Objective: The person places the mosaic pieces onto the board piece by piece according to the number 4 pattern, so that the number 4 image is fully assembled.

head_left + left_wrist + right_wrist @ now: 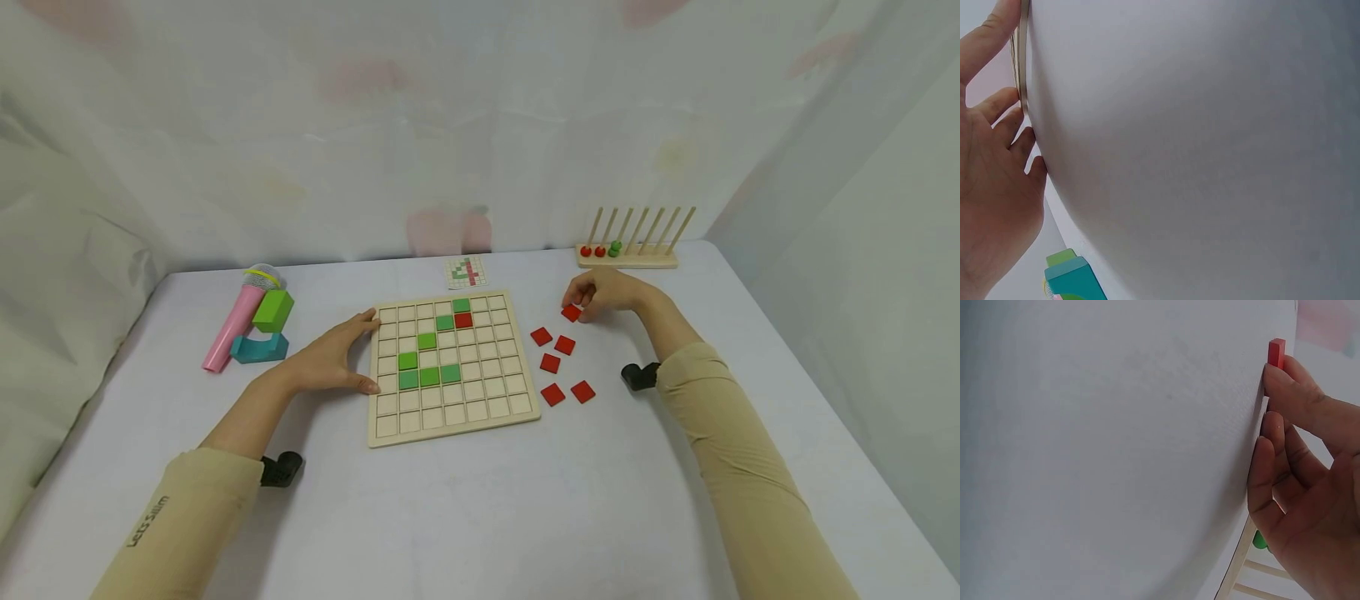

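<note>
a white-covered table (480,525) meets pale hanging cloth (255,133) patterned with blurred pink patches (367,81), softly lit.

A person's left hand (997,187) is filling the left side of the frame, with its palm showing. Near the upper left corner, the thumb is lying against the thin edge of a wooden board (1023,62), and a fingertip is touching that edge lower down. A white table (1191,144) is taking up the middle and right. At the lower left, a teal block (1079,278) is standing before a green block (1061,256).
</note>
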A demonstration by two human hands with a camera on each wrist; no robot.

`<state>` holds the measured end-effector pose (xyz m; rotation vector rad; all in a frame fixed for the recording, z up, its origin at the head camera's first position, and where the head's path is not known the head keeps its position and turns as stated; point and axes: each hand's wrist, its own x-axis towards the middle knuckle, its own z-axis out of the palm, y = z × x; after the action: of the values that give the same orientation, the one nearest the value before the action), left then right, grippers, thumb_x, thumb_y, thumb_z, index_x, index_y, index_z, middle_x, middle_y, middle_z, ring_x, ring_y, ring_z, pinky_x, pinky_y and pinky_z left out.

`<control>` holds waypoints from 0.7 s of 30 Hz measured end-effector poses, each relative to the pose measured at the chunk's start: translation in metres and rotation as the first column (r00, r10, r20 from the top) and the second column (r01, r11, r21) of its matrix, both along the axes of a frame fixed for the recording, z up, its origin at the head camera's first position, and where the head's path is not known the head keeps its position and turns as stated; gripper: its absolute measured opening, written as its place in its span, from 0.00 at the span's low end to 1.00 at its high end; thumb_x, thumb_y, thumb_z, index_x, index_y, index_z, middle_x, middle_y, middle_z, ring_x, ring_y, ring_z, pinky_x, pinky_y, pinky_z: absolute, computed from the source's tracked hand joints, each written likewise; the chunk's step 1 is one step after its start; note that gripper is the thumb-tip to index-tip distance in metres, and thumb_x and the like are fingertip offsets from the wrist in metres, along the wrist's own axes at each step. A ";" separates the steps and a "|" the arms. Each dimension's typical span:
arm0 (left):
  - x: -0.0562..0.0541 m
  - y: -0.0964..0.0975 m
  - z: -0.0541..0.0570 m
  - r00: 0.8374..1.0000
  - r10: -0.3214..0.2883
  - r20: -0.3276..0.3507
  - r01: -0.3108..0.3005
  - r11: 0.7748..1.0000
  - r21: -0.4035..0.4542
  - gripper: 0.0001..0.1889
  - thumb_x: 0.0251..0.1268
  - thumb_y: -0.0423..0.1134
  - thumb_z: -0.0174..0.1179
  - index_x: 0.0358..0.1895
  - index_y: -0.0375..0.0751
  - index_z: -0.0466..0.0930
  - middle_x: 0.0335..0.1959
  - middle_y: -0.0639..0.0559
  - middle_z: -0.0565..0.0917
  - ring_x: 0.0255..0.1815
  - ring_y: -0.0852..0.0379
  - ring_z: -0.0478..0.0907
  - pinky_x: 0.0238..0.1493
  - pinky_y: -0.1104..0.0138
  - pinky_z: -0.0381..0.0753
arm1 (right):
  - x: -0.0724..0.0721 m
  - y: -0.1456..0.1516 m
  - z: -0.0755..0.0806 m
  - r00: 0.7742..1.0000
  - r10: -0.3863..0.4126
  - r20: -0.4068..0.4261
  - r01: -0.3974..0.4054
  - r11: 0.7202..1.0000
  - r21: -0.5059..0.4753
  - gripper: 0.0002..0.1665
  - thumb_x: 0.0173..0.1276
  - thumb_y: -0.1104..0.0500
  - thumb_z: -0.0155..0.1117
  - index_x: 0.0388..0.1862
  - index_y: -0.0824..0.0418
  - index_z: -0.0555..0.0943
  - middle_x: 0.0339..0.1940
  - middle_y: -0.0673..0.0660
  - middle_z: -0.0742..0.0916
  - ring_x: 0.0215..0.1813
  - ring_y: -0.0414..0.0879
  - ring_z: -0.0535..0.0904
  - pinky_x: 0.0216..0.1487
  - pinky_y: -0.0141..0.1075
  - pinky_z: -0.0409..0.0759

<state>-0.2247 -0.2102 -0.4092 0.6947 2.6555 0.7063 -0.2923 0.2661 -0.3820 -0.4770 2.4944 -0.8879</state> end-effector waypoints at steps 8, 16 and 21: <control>0.000 0.000 0.000 1.000 0.001 0.006 -0.001 1.000 0.001 0.60 0.41 0.54 0.78 0.76 0.32 0.54 0.82 0.35 0.48 0.81 0.31 0.45 0.78 0.37 0.48 | 0.004 -0.005 0.004 0.998 -0.064 -0.006 0.064 0.998 0.018 0.16 0.52 0.69 0.72 0.41 0.67 0.81 0.34 0.58 0.83 0.38 0.46 0.75 0.40 0.33 0.74; -0.001 0.000 -0.001 1.000 0.006 0.008 -0.006 1.000 0.007 0.60 0.42 0.54 0.78 0.76 0.32 0.53 0.82 0.36 0.47 0.82 0.32 0.45 0.79 0.38 0.48 | 0.001 -0.007 0.005 0.994 -0.093 -0.051 0.095 0.995 0.028 0.12 0.57 0.65 0.73 0.37 0.66 0.80 0.32 0.56 0.85 0.35 0.45 0.75 0.38 0.34 0.72; -0.001 -0.001 -0.002 1.000 0.002 0.005 -0.002 1.000 0.006 0.60 0.42 0.55 0.78 0.76 0.32 0.54 0.82 0.36 0.47 0.81 0.31 0.45 0.78 0.37 0.48 | 0.000 -0.011 0.007 0.994 -0.100 -0.046 0.100 0.995 0.003 0.10 0.61 0.66 0.70 0.39 0.67 0.80 0.31 0.57 0.85 0.34 0.44 0.76 0.37 0.32 0.73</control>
<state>-0.2258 -0.2107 -0.4112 0.6912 2.6510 0.7156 -0.2924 0.2547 -0.3752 -0.3779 2.5814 -0.9175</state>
